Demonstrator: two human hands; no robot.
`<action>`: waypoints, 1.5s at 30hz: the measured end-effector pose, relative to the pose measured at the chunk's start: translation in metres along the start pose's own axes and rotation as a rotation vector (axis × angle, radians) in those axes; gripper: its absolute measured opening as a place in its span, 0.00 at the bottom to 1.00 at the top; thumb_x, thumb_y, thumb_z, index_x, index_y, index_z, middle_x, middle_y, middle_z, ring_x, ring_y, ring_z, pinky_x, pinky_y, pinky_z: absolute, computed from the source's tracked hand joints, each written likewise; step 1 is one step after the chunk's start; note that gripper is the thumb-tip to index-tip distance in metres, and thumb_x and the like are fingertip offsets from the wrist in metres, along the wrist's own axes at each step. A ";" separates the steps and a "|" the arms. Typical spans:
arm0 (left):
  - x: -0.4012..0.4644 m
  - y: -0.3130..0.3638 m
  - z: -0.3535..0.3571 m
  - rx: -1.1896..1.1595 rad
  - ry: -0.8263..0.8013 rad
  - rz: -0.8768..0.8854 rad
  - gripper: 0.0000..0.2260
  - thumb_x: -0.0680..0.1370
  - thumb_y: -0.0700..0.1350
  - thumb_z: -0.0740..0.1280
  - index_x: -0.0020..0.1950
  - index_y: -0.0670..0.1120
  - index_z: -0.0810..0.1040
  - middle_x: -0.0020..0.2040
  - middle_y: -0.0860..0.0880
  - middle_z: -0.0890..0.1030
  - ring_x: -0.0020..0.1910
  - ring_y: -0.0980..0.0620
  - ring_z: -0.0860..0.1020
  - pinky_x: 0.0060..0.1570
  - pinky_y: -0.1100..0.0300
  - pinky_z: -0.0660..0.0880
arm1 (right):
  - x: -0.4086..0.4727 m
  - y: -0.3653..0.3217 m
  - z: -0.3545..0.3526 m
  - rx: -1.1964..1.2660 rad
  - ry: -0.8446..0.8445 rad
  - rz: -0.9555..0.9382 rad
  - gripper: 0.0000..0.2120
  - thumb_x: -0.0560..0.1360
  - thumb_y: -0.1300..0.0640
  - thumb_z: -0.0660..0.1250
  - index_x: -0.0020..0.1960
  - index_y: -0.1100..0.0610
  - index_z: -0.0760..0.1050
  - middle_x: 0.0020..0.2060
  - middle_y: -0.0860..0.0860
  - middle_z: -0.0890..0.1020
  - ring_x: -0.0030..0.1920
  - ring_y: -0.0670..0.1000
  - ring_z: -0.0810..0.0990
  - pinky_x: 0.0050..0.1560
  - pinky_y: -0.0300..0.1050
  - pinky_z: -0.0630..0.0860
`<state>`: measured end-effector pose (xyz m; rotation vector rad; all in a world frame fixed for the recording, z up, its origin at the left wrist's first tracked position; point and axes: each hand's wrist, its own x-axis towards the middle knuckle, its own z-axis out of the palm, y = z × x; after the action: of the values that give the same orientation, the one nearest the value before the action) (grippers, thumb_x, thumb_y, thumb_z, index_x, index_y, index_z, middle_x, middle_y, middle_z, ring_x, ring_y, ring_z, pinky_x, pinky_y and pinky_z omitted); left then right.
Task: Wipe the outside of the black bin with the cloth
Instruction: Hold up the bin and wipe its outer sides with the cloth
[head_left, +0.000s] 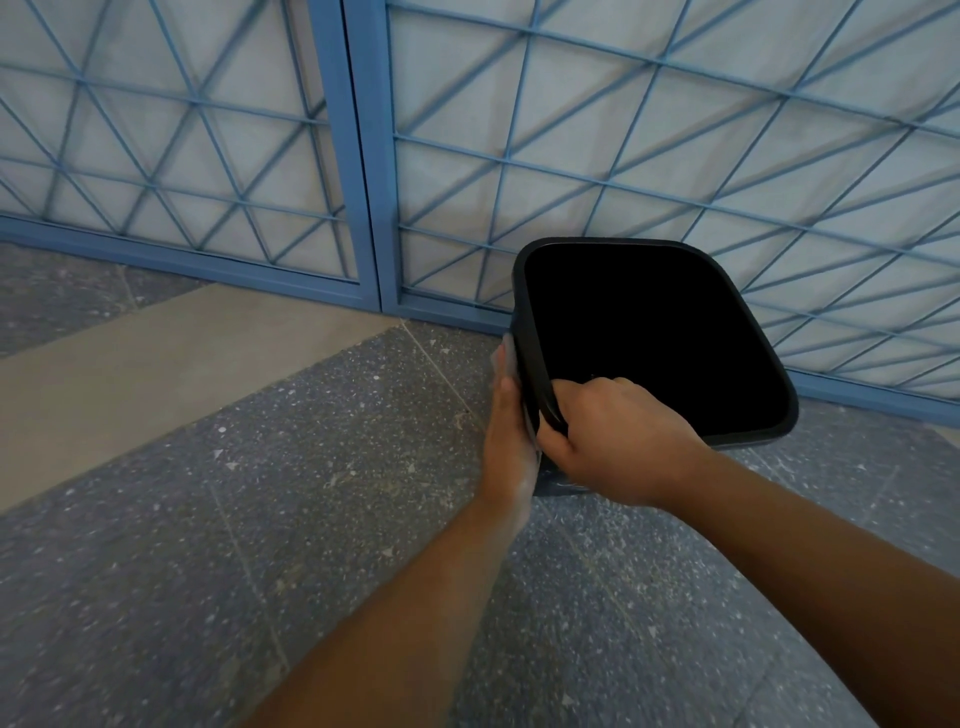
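**Midway, by the look of it: one wall of the bin under the cloth**

Right now the square, glossy black plastic bin (649, 338) stands close to the blue metal lattice gate (363, 156), on or just above the speckled grey stone floor (208, 493); its base is hidden, so I cannot tell whether it is lifted or tilted on an edge. Its open mouth faces the camera and looks dark and empty.

The right hand (608, 441) clenches the near rim at the corner, fingers curled over the edge into the bin and thumb outside, steadying it. The left hand (511, 431) lies flat along the outer left wall with fingers extended, pressing a pale, thin cloth (511, 358) against the plastic; only slivers of the cloth show past the fingertips and beneath the palm.

As a judgement, wiping is under way on the left wall. How clean that wall already is cannot be read, since the outside surfaces are almost wholly out of sight. The far wall, the right wall and the near wall show no cloth on them, so they probably remain to be done or checked, which would mean turning the bin within the right hand's hold.
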<state>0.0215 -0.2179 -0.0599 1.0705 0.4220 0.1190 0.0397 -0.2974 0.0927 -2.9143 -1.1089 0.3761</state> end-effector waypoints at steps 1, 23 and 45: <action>0.001 -0.004 -0.003 -0.035 -0.008 -0.017 0.27 0.92 0.63 0.50 0.92 0.58 0.60 0.91 0.51 0.64 0.90 0.50 0.64 0.89 0.44 0.62 | 0.000 0.000 -0.001 -0.003 -0.003 0.001 0.12 0.79 0.46 0.55 0.42 0.53 0.65 0.32 0.48 0.71 0.34 0.50 0.72 0.39 0.48 0.74; 0.003 -0.041 -0.010 -0.111 0.025 -0.097 0.40 0.81 0.76 0.57 0.91 0.62 0.60 0.92 0.51 0.59 0.90 0.49 0.62 0.89 0.40 0.63 | 0.000 0.005 0.002 0.020 -0.013 0.001 0.12 0.78 0.45 0.56 0.41 0.52 0.64 0.31 0.49 0.71 0.31 0.48 0.70 0.36 0.49 0.73; -0.029 -0.029 0.006 0.033 -0.018 0.190 0.31 0.87 0.70 0.52 0.89 0.63 0.59 0.93 0.56 0.56 0.93 0.54 0.51 0.92 0.45 0.52 | -0.001 0.009 0.004 0.107 0.006 -0.045 0.19 0.79 0.40 0.47 0.37 0.50 0.64 0.31 0.49 0.73 0.31 0.48 0.72 0.37 0.49 0.71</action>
<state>-0.0060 -0.2456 -0.0741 1.1419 0.3065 0.2717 0.0439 -0.3051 0.0886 -2.7910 -1.1149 0.4125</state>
